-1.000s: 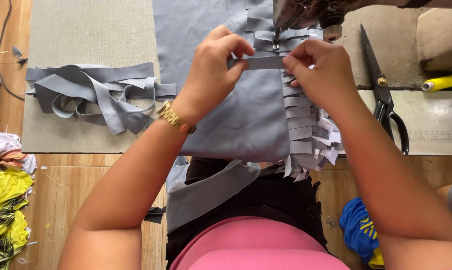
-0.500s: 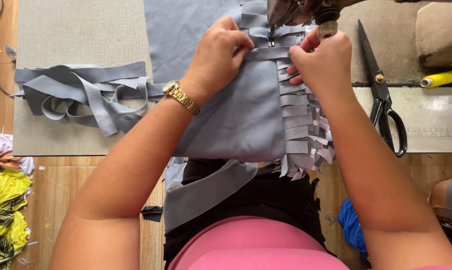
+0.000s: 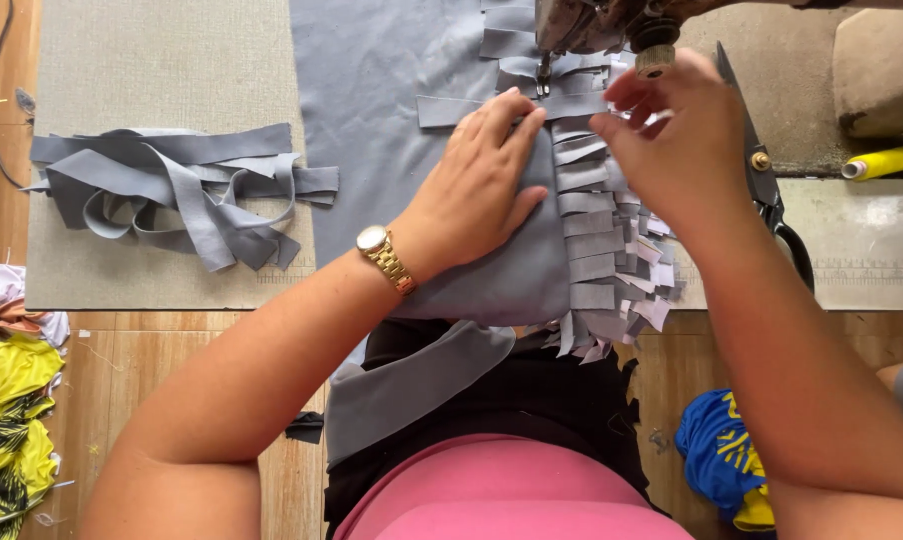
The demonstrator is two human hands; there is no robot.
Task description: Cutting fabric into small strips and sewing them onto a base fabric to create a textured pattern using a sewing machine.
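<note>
I see the desk (image 3: 171, 60) filling the upper half of the frame, covered by a grey mat. Across its centre lies the large grey fabric panel (image 3: 391, 120), running from the top edge down over the desk's near rim. Along the panel's right side sits a column of short grey fabric strips (image 3: 596, 215), stacked like fringe. At upper left a loose heap of long grey strips (image 3: 171, 190) rests on the mat, well apart from the panel. No box, bin or tray shows; everything lies bare on the desk or floor.

My left hand (image 3: 481, 190) lies flat on the panel, fingers spread and released, tips touching the top strip just beside the sewing machine's needle (image 3: 543, 75). My right hand (image 3: 671, 140) hovers at the strip's right end, fingers half curled; I cannot tell whether they pinch it. Black scissors (image 3: 766, 190) lie right of that hand, a yellow thread spool (image 3: 886, 162) farther right. A gold wristwatch (image 3: 386, 258) sits on my left wrist.
</note>
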